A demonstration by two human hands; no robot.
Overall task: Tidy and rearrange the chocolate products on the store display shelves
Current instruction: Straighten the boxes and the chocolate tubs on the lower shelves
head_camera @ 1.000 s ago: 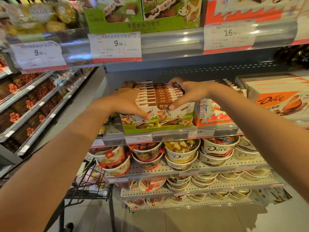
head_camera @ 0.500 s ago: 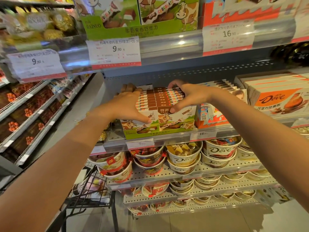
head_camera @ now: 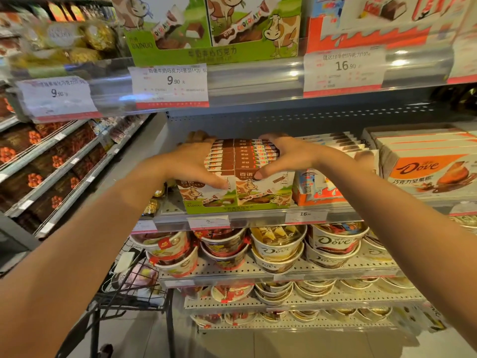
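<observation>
Cardboard packs fill nearly every tier here, and the ordering from left to right explains the hands. At the far left of the frame, dark wrapped chocolate bars (head_camera: 31, 148) sit face-out on slanted side shelves, well apart from the work. Lower left, a wire shopping cart (head_camera: 124, 288) stands just beside the main unit, probably parked there to keep stock within reach. In the middle of the frame, the left hand (head_camera: 185, 164) lies over the left side of the cow-print chocolate boxes (head_camera: 247, 161), thumb pressed down the front face; its grip is wide, fingers reaching over the top toward the back. The right hand (head_camera: 284, 153) mirrors it on the right side, fingers curled over the top row and thumb on the front panel. Holding the block from both flanks looks meant to square the rows together so they stand flush in the green display tray (head_camera: 232, 208), which rests at the front edge of the middle shelf (head_camera: 258, 215), above its price label. Just right of that, touching the tray, stand orange-and-white chocolate packs (head_camera: 317, 192), and further right the Dove boxes (head_camera: 426, 174) lie stacked flat. Below, Dove tubs (head_camera: 335, 244) are nested in twos on the perforated shelves.
</observation>
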